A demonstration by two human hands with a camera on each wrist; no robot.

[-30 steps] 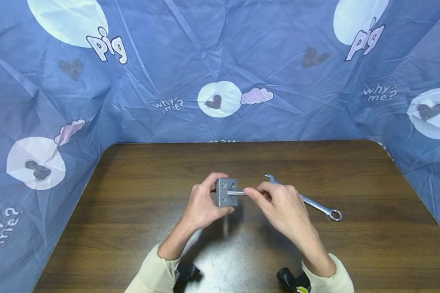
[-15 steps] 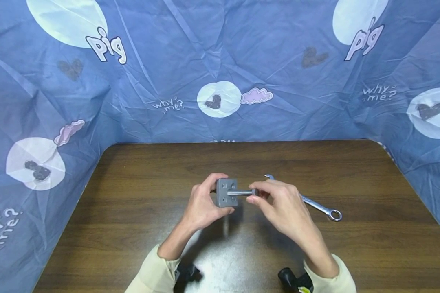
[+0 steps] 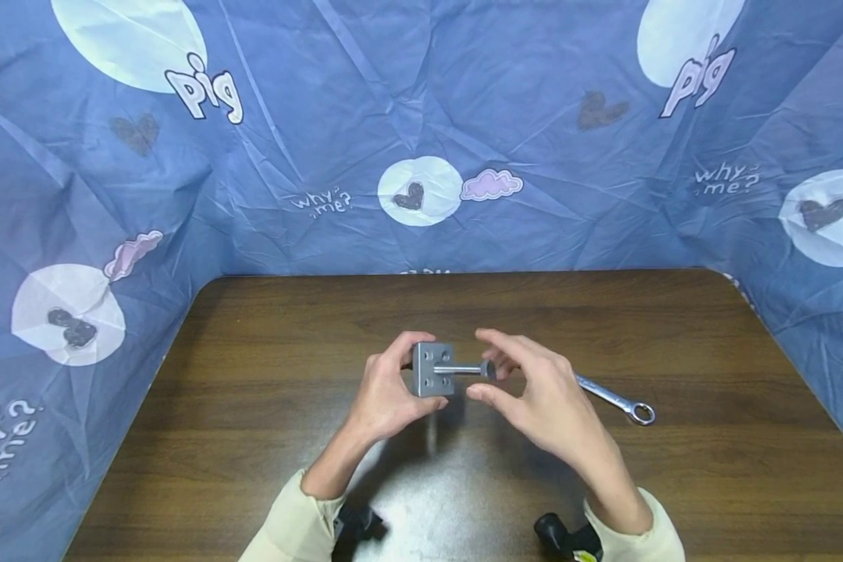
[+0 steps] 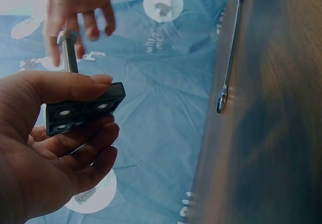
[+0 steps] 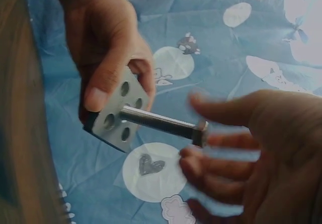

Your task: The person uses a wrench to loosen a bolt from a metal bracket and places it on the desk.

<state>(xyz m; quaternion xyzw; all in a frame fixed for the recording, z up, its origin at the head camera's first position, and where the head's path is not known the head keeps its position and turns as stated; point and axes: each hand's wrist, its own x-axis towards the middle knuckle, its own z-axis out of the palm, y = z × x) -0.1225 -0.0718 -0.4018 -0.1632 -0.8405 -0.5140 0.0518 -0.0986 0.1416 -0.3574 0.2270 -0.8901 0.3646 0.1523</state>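
Note:
My left hand (image 3: pixel 388 390) grips a grey metal plate (image 3: pixel 424 370) by its edges, thumb on one side and fingers on the other. Small round holes surround the plate's middle, as the right wrist view shows. From the centre a long hex bolt (image 3: pixel 464 369) sticks out to the right, its head (image 5: pixel 199 134) at the far end. Around that head my right hand (image 3: pixel 544 390) is spread, thumb and forefinger apart from each other. Some right fingers lie close behind the head; motion blur hides whether they touch it. Threads (image 4: pixel 69 58) show on the bolt in the left wrist view.
A combination wrench (image 3: pixel 614 398) lies on the brown wooden table (image 3: pixel 288 312), partly hidden behind the right hand. Blue printed cloth (image 3: pixel 309 140) hangs behind and at both sides of the table. Black devices (image 3: pixel 565 538) sit at the wrists.
My right thumb and forefinger have come off the bolt and spread apart, uncovering its head. The left hand and plate have hardly moved; the wrench lies where it was.

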